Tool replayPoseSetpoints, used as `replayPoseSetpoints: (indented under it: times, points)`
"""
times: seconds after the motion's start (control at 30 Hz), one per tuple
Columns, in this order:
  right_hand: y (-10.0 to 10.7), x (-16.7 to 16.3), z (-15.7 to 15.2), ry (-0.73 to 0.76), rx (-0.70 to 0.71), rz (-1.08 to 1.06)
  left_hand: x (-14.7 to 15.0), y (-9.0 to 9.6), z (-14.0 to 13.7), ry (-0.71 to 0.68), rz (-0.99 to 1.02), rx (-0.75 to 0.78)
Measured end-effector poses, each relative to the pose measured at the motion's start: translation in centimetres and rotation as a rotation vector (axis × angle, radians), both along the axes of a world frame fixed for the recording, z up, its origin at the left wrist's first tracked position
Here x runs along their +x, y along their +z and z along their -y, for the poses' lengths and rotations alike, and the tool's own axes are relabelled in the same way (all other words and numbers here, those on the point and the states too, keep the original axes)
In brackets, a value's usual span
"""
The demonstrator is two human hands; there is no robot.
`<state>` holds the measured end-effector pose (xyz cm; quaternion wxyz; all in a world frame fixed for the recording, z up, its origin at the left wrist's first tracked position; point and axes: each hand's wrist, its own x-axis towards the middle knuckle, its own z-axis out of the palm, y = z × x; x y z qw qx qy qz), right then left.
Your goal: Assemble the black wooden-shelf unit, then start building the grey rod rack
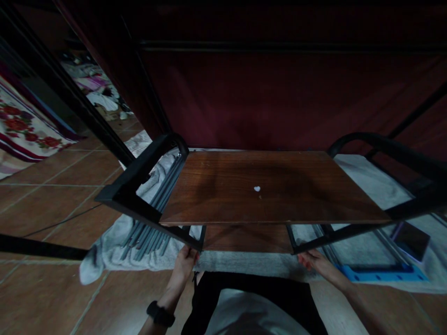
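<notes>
A small two-tier shelf unit stands before me, with a brown wood-grain upper board (223, 177) and a lower board (244, 237) partly hidden beneath it. Black frames with curved tops run along both sides. My left hand (186, 261), wearing a black wristband, has its fingers curled around the near lower left corner of the frame (199, 244). At the near lower right corner, my right hand (314, 260) is closed on the frame, its fingertips partly hidden. A small white heart-shaped mark (257, 189) shows on the upper board.
Several grey metal tubes (153, 232) lie on a grey cloth (115, 251) to the left. At right are a blue-edged frame piece (384, 273) and a dark phone-like device (412, 241). A dark red curtain (244, 102) hangs behind; black bars (94, 111) rise at left.
</notes>
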<state>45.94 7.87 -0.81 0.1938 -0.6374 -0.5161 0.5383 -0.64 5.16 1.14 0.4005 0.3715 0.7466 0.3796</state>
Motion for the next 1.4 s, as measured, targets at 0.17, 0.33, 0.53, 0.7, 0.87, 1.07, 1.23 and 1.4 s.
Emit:
replayPoseSetpoints:
  times: [0.17,0.33,0.53,0.7,0.87,1.07,1.23,1.4]
  points:
    - [-0.5,0.2,0.0,0.001,-0.016,0.03,-0.4,0.3,0.3,-0.068,0.04,-0.042]
    - [-2.0,0.8,0.1,0.003,0.035,0.039,-0.8,1.3,0.0,-0.157,-0.003,-0.119]
    - [-1.5,0.6,0.1,-0.02,0.032,0.025,-1.0,1.1,-0.8,-0.161,-0.236,-0.176]
    - [-0.5,0.1,0.1,-0.012,-0.003,0.021,-0.8,0.4,-0.9,-0.092,-0.276,-0.159]
    - [-2.0,0.8,0.4,-0.013,0.037,0.025,-1.2,-0.1,-0.9,-0.143,-0.23,-0.149]
    - [-4.0,1.4,0.3,-0.008,0.06,0.036,-2.2,-1.0,-0.9,-0.244,-0.287,-0.159]
    - [-3.8,0.8,0.3,-0.052,0.065,0.035,-2.0,-0.6,-0.9,-0.25,-0.387,-0.187]
    - [-3.9,0.6,0.2,-0.054,0.073,0.03,-1.4,0.0,-0.8,-0.237,-0.347,-0.182]
